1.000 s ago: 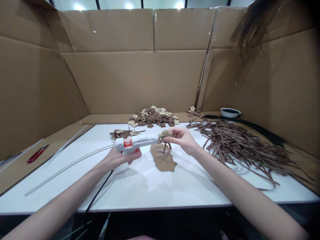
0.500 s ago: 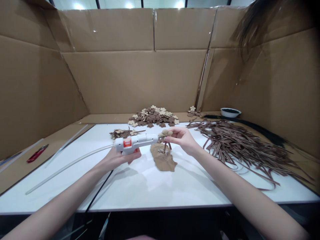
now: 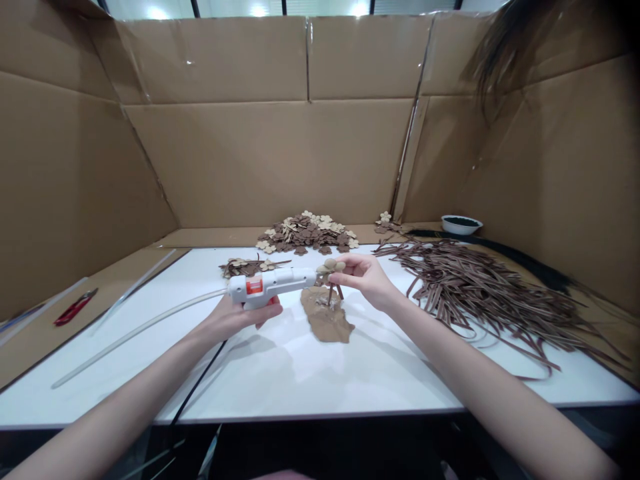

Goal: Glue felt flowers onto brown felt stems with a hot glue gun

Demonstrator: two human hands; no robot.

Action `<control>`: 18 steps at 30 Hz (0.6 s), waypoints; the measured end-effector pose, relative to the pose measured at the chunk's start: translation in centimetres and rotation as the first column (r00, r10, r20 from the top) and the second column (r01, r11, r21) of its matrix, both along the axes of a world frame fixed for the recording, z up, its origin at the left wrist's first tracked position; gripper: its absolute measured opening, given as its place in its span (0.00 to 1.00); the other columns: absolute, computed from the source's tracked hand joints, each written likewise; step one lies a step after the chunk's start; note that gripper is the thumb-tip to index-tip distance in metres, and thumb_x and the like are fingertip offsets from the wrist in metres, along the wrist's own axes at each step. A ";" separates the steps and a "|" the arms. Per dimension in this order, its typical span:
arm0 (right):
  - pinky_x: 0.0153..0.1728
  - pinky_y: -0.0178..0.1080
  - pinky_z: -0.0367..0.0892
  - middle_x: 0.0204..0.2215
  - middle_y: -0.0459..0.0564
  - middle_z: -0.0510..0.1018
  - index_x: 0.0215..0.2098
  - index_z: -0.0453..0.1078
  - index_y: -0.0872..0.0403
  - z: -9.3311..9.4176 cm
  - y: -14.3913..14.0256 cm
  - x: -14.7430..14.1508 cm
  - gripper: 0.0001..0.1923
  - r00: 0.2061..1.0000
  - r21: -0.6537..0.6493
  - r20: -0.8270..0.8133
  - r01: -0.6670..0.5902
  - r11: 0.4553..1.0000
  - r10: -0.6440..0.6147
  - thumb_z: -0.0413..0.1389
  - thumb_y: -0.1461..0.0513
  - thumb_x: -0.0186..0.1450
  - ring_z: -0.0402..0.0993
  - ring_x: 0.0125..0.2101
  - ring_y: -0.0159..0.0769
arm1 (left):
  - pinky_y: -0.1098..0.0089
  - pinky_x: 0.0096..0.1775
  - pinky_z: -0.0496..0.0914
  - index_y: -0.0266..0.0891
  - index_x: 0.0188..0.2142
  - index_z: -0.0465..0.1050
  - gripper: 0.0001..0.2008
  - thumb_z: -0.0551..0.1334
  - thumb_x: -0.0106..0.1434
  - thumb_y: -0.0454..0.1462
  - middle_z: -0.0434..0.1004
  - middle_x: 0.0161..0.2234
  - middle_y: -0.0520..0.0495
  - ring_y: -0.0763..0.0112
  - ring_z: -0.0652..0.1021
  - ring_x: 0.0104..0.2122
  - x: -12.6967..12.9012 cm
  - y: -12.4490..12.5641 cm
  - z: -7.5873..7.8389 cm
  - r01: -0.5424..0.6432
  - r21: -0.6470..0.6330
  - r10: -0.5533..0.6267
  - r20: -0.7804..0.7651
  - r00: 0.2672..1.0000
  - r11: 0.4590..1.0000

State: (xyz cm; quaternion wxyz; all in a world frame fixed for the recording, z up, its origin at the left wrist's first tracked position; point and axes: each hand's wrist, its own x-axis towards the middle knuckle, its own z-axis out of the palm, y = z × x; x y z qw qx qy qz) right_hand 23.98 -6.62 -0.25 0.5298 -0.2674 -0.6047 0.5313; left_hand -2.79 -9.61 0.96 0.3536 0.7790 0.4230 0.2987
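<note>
My left hand (image 3: 235, 319) grips a white glue gun (image 3: 273, 285) with an orange label, held level with its nozzle pointing right. A long pale glue stick (image 3: 135, 331) trails from its back toward the left. My right hand (image 3: 367, 277) pinches a small tan flower-shaped piece (image 3: 331, 266) on a thin brown stem, right at the gun's nozzle. Below them a torn brown scrap of paper (image 3: 326, 317) lies on the white table (image 3: 320, 373).
A heap of brown and tan flower cutouts (image 3: 305, 233) lies at the back, a smaller bunch (image 3: 245, 267) nearer. Brown strips (image 3: 480, 290) spread over the right side. A white bowl (image 3: 461, 225) sits far right. Red-handled cutters (image 3: 75, 307) lie left. Cardboard walls enclose everything.
</note>
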 end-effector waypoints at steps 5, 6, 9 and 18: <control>0.35 0.37 0.72 0.29 0.47 0.80 0.32 0.76 0.56 -0.1 0.0 0.1 0.13 1.000 0.000 0.007 0.007 1.000 -0.007 0.69 0.63 0.48 0.77 0.31 0.34 | 0.72 0.30 0.63 0.37 0.29 0.68 0.13 0.63 0.58 0.45 0.66 0.18 0.56 0.73 0.69 0.22 0.1 -0.1 0.1 -0.022 -0.010 0.022 -0.016 1.000 1.000; 0.35 0.37 0.72 0.29 0.47 0.80 0.32 0.76 0.56 -0.1 0.0 0.1 0.13 1.000 0.002 0.009 0.006 1.000 -0.006 0.69 0.62 0.48 0.77 0.31 0.34 | 0.72 0.30 0.63 0.37 0.29 0.68 0.13 0.63 0.58 0.45 0.66 0.17 0.56 0.73 0.69 0.22 0.1 -0.1 0.1 -0.026 -0.012 0.026 -0.017 1.000 1.000; 0.35 0.38 0.72 0.29 0.48 0.80 0.32 0.76 0.56 -0.1 0.0 0.1 0.14 1.000 0.009 0.019 0.010 1.000 -0.010 0.69 0.61 0.48 0.77 0.30 0.34 | 0.72 0.29 0.63 0.37 0.29 0.68 0.13 0.63 0.58 0.46 0.66 0.18 0.56 0.73 0.69 0.22 0.1 0.0 0.0 -0.028 -0.013 0.027 -0.019 0.999 1.000; 0.36 0.39 0.72 0.29 0.47 0.79 0.33 0.76 0.55 -0.2 0.1 0.1 0.15 0.999 0.014 0.034 0.010 1.000 -0.010 0.69 0.60 0.48 0.77 0.30 0.34 | 0.73 0.30 0.64 0.38 0.29 0.69 0.13 0.63 0.58 0.46 0.66 0.17 0.56 0.73 0.69 0.22 0.1 0.0 -0.1 -0.047 -0.020 0.046 -0.020 0.999 0.999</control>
